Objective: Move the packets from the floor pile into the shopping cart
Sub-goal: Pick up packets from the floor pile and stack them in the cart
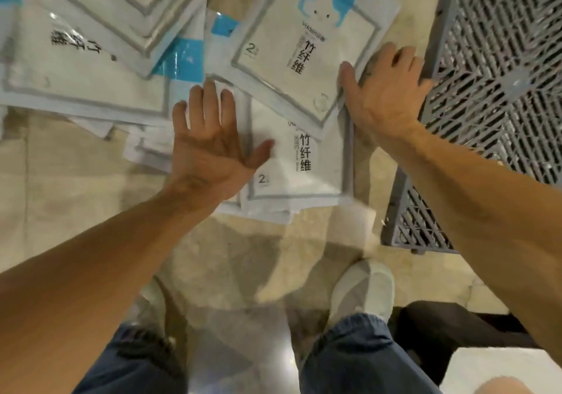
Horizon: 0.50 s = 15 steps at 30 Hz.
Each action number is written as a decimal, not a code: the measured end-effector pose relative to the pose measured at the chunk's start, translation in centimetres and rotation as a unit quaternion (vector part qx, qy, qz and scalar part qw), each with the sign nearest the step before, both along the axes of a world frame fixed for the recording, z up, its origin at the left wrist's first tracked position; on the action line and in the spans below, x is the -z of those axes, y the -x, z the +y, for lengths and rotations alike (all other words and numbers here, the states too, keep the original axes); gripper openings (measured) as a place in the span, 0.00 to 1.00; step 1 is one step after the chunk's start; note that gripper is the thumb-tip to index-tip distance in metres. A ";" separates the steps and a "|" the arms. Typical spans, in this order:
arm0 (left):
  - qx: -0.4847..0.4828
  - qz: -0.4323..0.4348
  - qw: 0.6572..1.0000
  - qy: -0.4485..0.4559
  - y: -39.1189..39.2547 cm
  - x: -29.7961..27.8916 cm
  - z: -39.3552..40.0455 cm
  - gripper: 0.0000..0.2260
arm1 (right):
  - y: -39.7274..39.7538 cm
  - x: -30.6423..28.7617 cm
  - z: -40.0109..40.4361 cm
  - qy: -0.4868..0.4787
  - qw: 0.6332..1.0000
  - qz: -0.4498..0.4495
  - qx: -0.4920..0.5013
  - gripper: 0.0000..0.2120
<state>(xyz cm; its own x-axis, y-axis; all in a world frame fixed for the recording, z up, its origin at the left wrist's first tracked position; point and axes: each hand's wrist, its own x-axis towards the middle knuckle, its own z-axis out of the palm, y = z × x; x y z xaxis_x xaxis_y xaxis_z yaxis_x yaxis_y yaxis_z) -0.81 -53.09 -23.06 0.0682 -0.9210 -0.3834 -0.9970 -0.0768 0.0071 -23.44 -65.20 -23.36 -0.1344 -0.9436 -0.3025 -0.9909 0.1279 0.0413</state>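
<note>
Packets between flat left hand and edge-gripping right hand.

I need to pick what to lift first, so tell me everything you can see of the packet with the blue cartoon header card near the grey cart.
The packet with the blue header card is a flat, glossy plastic pouch showing white cloth inside a grey printed border, with black Chinese characters and a "2". It lies tilted on top of the floor pile, overlapping the lower packet. The right hand touches its right edge, thumb along that edge; whether the hand grips it is unclear. The left hand lies on the lower packet, not this one. The grey cart stands just right.
</note>
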 end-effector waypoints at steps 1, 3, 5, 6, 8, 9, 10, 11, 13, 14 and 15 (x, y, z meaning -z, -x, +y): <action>-0.007 0.003 1.000 -0.016 0.3 0.2 0.6 0.48 | -0.3 0.1 0.0 0.008 1.000 -0.008 0.015 0.39; -0.018 0.024 0.999 -0.025 0.5 0.4 1.1 0.51 | -1.2 -0.1 -0.6 0.003 0.996 -0.054 0.069 0.43; -0.049 0.059 0.997 -0.023 0.6 0.2 0.6 0.51 | -2.5 -0.8 -1.4 -0.020 0.983 -0.117 0.141 0.49; -0.073 0.074 0.995 -0.011 0.7 0.0 0.2 0.50 | -3.0 -0.9 -1.9 -0.030 0.973 -0.148 0.175 0.50; -0.111 0.087 0.990 0.013 1.2 -0.5 -0.3 0.46 | -3.6 -1.2 -2.7 -0.051 0.946 -0.213 0.238 0.48; -0.122 0.083 0.989 0.015 1.6 -0.8 -0.5 0.44 | -3.6 -1.3 -3.0 -0.058 0.928 -0.251 0.267 0.46; -0.130 0.075 0.989 0.011 1.8 -1.0 -0.6 0.42 | -3.5 -1.3 -3.2 -0.060 0.907 -0.290 0.299 0.45; -0.138 0.068 0.988 0.003 2.0 -1.2 -0.7 0.40 | -3.3 -1.6 -3.2 -0.056 0.884 -0.322 0.333 0.43; -0.158 0.061 0.985 -0.014 2.1 -1.7 -1.1 0.34 | -2.5 -1.7 -3.0 -0.038 0.844 -0.366 0.390 0.37; -0.166 0.061 0.984 -0.022 1.9 -2.0 -1.2 0.31 | -1.9 -1.7 -2.8 -0.036 0.824 -0.388 0.412 0.32; -0.167 0.061 0.984 -0.027 1.8 -2.4 -1.4 0.29 | -1.4 -1.9 -2.5 -0.038 0.800 -0.415 0.432 0.27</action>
